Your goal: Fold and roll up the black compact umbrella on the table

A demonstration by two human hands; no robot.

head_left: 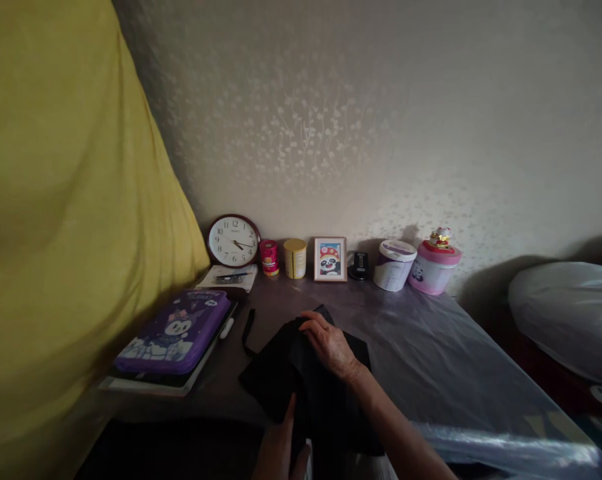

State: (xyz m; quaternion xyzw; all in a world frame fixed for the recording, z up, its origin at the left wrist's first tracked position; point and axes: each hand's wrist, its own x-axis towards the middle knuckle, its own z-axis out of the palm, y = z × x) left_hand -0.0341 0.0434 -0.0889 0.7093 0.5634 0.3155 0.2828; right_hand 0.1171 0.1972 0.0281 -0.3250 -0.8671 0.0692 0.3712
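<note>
A piece of black cloth (275,373) with pointed corners and a thin black strap (248,332) lies bunched on the table in front of me. I cannot make out what kind of article it is. My right hand (331,343) rests on its upper part, fingers bent and closed on a fold. Lower down, at the bottom edge of the view, my left hand (279,447) is against the near part of the cloth. Its index finger is stretched out and its thumb stands apart; the other fingers are hidden.
A purple case (175,331) lies on flat items at the left, near a yellow curtain (71,200). Along the wall stand a clock (233,240), a red can (269,258), a yellow tub (295,259), a framed picture (330,259) and two lidded tubs, one white (394,267), one pink (433,270).
</note>
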